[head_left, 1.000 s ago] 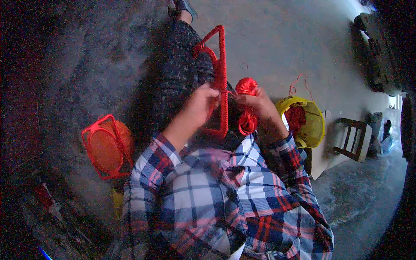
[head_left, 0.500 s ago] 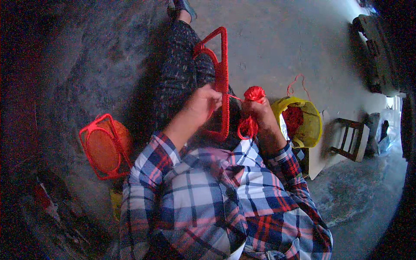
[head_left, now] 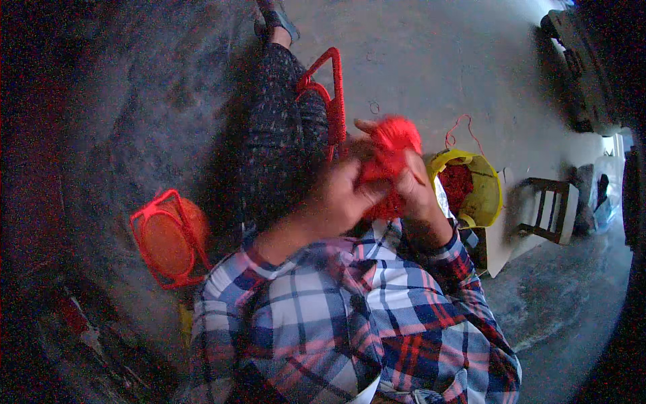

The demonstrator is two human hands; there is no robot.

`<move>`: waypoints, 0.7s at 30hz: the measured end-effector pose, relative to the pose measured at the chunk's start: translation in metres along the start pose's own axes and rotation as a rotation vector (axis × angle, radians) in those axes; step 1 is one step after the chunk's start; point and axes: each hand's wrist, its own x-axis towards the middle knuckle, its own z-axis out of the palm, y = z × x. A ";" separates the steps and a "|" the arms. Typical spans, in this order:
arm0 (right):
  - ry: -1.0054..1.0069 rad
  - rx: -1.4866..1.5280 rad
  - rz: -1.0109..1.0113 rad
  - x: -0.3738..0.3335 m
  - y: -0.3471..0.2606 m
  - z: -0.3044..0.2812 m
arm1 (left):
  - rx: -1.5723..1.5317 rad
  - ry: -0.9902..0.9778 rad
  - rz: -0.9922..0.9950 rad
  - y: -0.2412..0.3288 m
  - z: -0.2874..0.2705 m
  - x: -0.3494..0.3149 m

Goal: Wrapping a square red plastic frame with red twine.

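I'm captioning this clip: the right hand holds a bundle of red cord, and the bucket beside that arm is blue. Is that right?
Not quite: the head view shows the bucket is yellow. The right hand does hold a bundle of red cord.

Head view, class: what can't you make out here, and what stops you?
All in the head view:
Left hand: motion blur hides its exact finger positions.
Red bundle: blurred and partly covered by the right hand.
Red frame: near part hidden behind the left hand.
Red cord in yellow bucket: its top layer hides its depth.
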 end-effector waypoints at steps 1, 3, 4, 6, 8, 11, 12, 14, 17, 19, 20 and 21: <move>0.189 0.380 0.047 0.002 0.005 0.022 | -0.356 0.156 -0.185 0.000 -0.007 -0.005; 0.009 0.384 0.230 -0.011 0.021 -0.005 | -0.812 0.408 -0.317 0.004 -0.026 -0.003; -0.190 0.394 0.406 -0.013 0.027 -0.016 | -0.891 0.521 -0.265 0.010 -0.041 0.003; 0.151 0.546 0.290 -0.004 0.033 -0.019 | -0.738 0.598 -0.118 -0.003 -0.067 -0.001; 0.150 0.760 0.130 0.005 0.069 -0.058 | -0.064 0.459 -0.020 -0.016 -0.090 -0.012; 0.165 0.107 0.515 0.026 0.065 -0.067 | 0.721 -0.012 -0.065 -0.040 -0.090 -0.026; 0.169 0.109 0.511 0.028 0.067 -0.059 | 0.834 -0.317 -0.219 -0.046 -0.088 -0.032; -0.243 -0.173 0.245 0.037 0.083 -0.039 | 0.808 -0.367 -0.290 -0.050 -0.072 -0.039; -0.388 -0.276 0.177 0.036 0.089 -0.030 | 0.737 -0.408 -0.360 -0.048 -0.056 -0.026; -0.449 -0.295 0.285 0.033 0.077 -0.029 | 0.706 -0.382 -0.375 -0.044 -0.057 -0.021; -0.419 -0.191 0.376 0.030 0.076 -0.032 | 0.729 -0.390 -0.360 -0.042 -0.058 -0.020; -0.387 -0.084 0.466 0.027 0.073 -0.034 | 0.751 -0.398 -0.347 -0.040 -0.059 -0.018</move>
